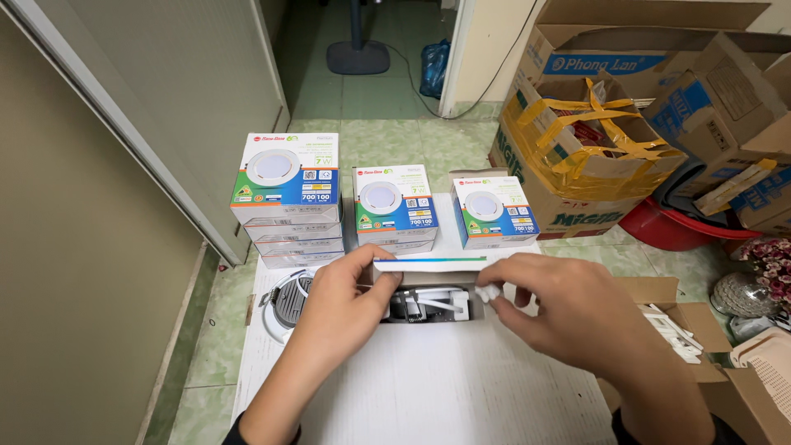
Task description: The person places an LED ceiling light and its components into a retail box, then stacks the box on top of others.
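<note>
— How far along are you?

— Your left hand (342, 288) grips the open light box (428, 284) at worktop (445, 387) centre; your right hand (560, 305) pinches a small white piece (488, 292) at its right edge. The fitting inside looks not yet out.

— And the count?

— Three stacks of sealed boxes (395, 206) at twelve o'clock (roughly four, two, one), plus one bare downlight (290, 301) at nine.

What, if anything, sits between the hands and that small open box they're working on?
Nothing visible does. The left hand already grips the open box at its left end, and the right hand touches its right end, pinching a small white piece.
</note>
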